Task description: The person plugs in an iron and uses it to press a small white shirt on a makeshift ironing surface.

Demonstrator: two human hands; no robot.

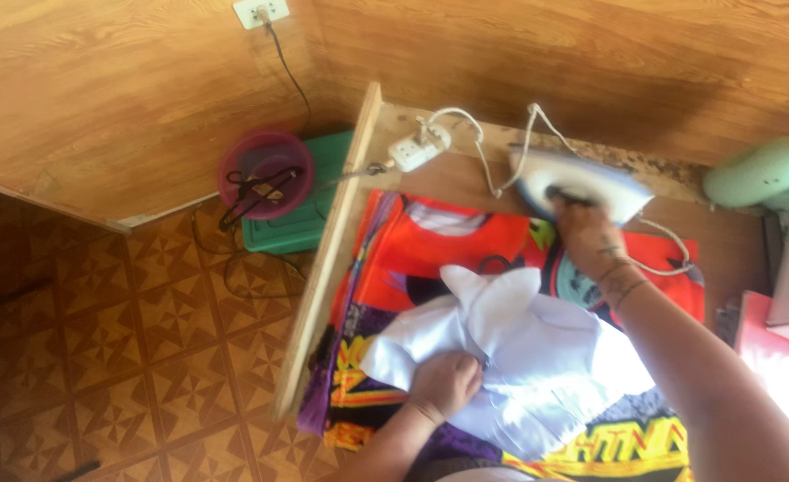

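White garment [537, 348] under left fingers [461, 370] (bunched).

There are two hands: a left hand [445, 382] and a right hand [588, 232]. One iron [582, 183], one white garment [519, 357], one colourful towel [466, 241], one power strip [419, 147], one wall socket [261, 12], one pink basin [265, 174], one green crate [310, 223].

You look down on a wooden table [341, 241] set in a corner of wood-panelled walls [127, 98]. Above the table's far-left end, a white wall socket [261, 12] holds a dark cord. Left of the table lies patterned brown tile floor [118, 339], with a pink basin [265, 174] on a green box [310, 223]. Bright daylight falls at the table's right.
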